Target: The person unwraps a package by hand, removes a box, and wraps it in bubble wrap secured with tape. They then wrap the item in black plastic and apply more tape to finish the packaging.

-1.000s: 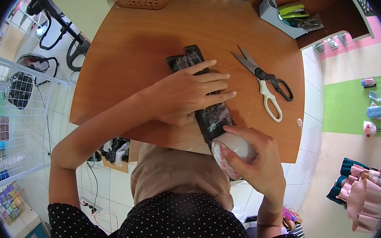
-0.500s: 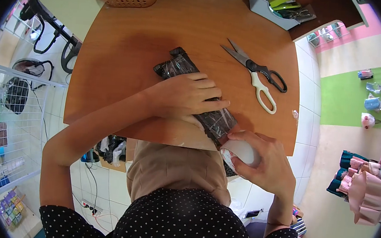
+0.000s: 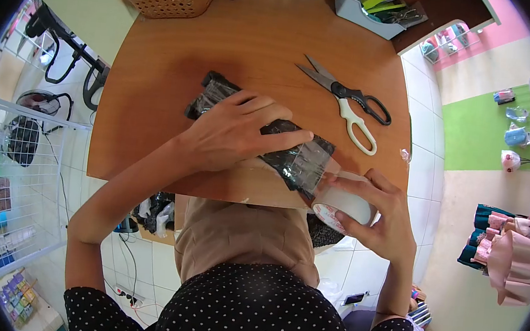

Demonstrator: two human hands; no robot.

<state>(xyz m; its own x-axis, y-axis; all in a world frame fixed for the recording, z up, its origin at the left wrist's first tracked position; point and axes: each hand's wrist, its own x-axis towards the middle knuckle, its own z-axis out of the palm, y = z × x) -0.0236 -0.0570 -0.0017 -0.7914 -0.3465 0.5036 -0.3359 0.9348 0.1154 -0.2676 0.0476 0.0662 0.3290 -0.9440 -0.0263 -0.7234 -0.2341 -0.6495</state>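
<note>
A black plastic-wrapped package (image 3: 306, 160) lies slantwise on the wooden table, with shiny clear tape across its near right end. My left hand (image 3: 237, 128) is closed over its middle, thumb and fingers on opposite sides, and hides part of it. Just past the right end, my right hand (image 3: 389, 220) grips a roll of clear tape (image 3: 351, 204) at the table's front edge. A short strip of tape runs between the roll and the package. Scissors (image 3: 339, 90) with one black and one white handle lie with blades apart, beyond the package to the right.
A brown woven basket (image 3: 171, 7) stands at the back left of the table (image 3: 155, 55). At the back right is a grey bin (image 3: 369, 23) of tools. A white wire rack (image 3: 20, 188) is on the left, and a cardboard box sits under the table.
The package and my left hand have shifted left. My right hand has moved slightly right with the tape roll, and more of the taped end shows. The whole view has shifted a little.
</note>
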